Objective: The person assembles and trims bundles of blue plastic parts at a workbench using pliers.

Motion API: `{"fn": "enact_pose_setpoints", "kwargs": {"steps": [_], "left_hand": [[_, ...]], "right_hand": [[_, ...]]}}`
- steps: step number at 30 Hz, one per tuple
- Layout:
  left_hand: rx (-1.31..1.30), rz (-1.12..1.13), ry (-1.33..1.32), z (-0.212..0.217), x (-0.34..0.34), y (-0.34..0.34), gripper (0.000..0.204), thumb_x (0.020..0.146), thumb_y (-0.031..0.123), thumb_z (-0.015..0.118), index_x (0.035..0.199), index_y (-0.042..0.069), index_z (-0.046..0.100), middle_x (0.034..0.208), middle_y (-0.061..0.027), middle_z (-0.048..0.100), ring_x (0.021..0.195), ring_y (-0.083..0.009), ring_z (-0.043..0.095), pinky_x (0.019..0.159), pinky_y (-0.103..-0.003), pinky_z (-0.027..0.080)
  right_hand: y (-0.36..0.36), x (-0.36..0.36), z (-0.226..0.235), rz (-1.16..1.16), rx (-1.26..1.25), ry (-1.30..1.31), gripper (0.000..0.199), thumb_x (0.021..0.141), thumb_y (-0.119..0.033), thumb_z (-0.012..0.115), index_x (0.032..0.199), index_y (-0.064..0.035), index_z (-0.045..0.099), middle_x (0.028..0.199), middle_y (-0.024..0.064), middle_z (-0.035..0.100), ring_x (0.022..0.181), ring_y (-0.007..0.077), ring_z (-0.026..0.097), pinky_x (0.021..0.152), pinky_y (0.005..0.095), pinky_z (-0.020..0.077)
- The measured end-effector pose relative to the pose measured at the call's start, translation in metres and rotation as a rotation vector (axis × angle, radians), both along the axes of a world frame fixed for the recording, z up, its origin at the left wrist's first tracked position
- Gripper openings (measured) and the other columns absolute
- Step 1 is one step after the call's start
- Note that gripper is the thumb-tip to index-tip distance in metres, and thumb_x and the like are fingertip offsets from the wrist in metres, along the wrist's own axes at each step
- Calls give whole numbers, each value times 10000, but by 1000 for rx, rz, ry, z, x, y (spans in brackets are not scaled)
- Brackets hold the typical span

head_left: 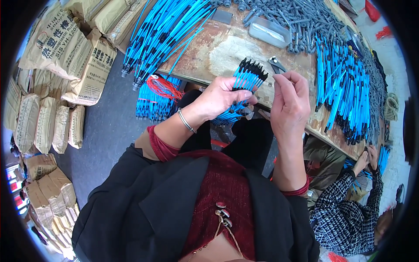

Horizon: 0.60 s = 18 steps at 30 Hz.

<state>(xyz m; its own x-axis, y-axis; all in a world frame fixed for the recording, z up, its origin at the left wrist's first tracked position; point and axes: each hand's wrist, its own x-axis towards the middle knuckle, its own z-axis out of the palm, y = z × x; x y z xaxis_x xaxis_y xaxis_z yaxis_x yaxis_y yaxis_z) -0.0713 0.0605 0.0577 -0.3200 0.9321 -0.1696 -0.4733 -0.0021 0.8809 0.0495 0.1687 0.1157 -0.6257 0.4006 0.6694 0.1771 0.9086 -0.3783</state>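
In front of me, my left hand [221, 97] is wrapped round a bundle of thin blue tubes [247, 80]. The black tips of the tubes fan out above my fingers, and their lower part hangs down below the hand at the table's near edge. To the right of the bundle and apart from it, my right hand [290, 98] is raised with thumb and fingertips pinched together. Anything between those fingertips is too small or hidden to make out. A pair of snips with dark handles [276, 65] lies on the table just beyond my hands.
The worn wooden table [196, 54] carries blue tubes [168, 30] at left, more [345, 83] at right, grey plastic parts [301, 19] and a clear tray [269, 32]. Red string [165, 88] hangs by the left edge. Paper sacks [65, 56] stand left; a co-worker [349, 214] sits right.
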Motion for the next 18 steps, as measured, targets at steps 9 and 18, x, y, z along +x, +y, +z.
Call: {"fn": "enact_pose_setpoints", "kwargs": {"steps": [9,18], "left_hand": [[16,-10,-6,1,0,1,193,860,44,570,1048,16,600,881,-75,651,823,-145,636,726,-270,509],[3,-33,-18,-2,-2,0,196,863,43,564,1055,12,590,887,-87,654,822,-150,636,747,-276,510]], "right_hand": [[6,-2,-5,26,-64,49,156,733,67,578,871,1,612,850,109,563,742,251,572,642,324,466],[21,1,1,108,6,-47,114,790,26,597,895,-7,626,869,106,579,760,220,580,663,279,461]]}}
